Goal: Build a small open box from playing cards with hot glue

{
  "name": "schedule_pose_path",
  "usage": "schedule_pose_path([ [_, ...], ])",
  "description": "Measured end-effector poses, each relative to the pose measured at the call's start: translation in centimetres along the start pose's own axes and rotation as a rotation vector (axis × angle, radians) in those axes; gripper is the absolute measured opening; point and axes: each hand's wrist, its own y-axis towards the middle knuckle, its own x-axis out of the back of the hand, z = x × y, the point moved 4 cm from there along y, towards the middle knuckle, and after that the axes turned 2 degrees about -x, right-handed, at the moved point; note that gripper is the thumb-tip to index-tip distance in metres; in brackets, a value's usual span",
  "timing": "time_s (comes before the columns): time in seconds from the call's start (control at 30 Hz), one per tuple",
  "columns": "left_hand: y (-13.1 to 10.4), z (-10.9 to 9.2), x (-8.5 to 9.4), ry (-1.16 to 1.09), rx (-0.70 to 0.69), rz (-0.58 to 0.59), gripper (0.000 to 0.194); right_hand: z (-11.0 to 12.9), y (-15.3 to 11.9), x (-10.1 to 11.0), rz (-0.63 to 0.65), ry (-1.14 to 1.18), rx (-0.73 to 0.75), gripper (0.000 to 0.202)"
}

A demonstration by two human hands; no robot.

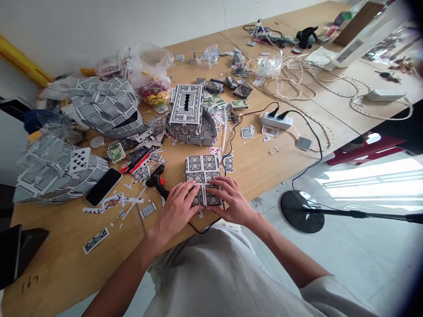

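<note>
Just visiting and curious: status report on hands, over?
Left hand, right hand: both on card box. Glue gun beside left hand. Black cord loops close by box. Over.

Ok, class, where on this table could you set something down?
The front-left of the table is bare, between the handwritten mark and the card strip. A smaller patch lies between the card piece right of the patterned box and the table's edge. It is crowded around the phone, glue gun and slotted box.

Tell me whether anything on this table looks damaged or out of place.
Yes: cut-up playing cards and white paper strips lie strewn across the light wooden table beyond the left hand, looking untidy. A pale braided cord sprawls in loose loops.
</note>
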Motion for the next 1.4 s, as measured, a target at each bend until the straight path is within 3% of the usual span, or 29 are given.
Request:
schedule_pose_path([
  [0.27, -0.2, -0.1, -0.5, 0.014, 0.003, 0.003, 0.055, 0.2, -0.8, -0.5, -0.027, 0.037, -0.018, 0.052],
  [0.57, -1.1, -0.9, -3.0, -0.092, 0.053, -0.098, 0.071, 0.5, -1.9, -2.9, -0.059, 0.045, -0.081, 0.064],
  [0.77, -1.8, -1.5, -4.5, -0.098, 0.098, -0.057, 0.073, 0.3, -2.1, -3.4, -0.009, 0.06, -0.049, 0.076],
  [0.97, -2.0, -1.6, -4.3, -0.121, 0.083, -0.011, 0.081, -0.1, -2.2, -3.2, 0.057, 0.05, 0.002, 0.085],
  [1.4, -2.0, -1.2, -5.5, 0.118, 0.034, -0.043, 0.086, -0.2, -2.5, -3.6, 0.062, 0.002, 0.03, 0.088],
])
